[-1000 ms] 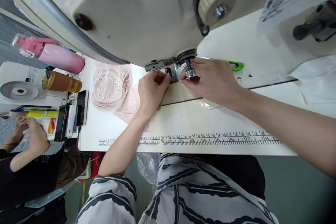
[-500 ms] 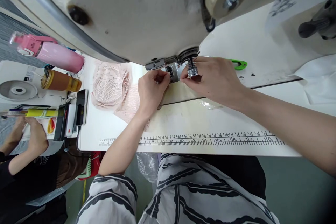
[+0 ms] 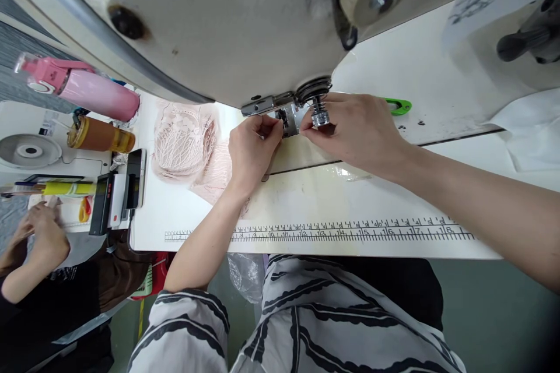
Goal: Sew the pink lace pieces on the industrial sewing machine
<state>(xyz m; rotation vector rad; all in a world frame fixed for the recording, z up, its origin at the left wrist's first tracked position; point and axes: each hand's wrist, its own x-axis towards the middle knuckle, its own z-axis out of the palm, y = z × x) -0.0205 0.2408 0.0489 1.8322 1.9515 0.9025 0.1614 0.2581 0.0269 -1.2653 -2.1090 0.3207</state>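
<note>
Both my hands are at the needle area of a white sewing machine [image 3: 245, 29]. My left hand [image 3: 255, 148], thumb and fingertips pinched together, sits just left of the presser foot [image 3: 283, 121]; whatever it pinches is too small to make out. On the other side, my right hand [image 3: 359, 134] is closed with its fingertips partly behind the chrome tension knob [image 3: 321, 115]; what they hold is hidden. Pale pink lace pieces [image 3: 184, 143] lie in a stack left of my left hand, with more pink fabric [image 3: 214, 175] beside my wrist.
Green thread snips [image 3: 399, 106] lie behind my right hand. A ruler strip [image 3: 315, 233] runs along the table's front edge. At left are a phone [image 3: 136, 178], a pink bottle [image 3: 98, 90] and a drink cup [image 3: 102, 134]. A co-worker's hands [image 3: 41, 227] are at the far left.
My hands have stayed in nearly the same place at the needle area. The co-worker's hands at the far left have shifted left and come closer together.
</note>
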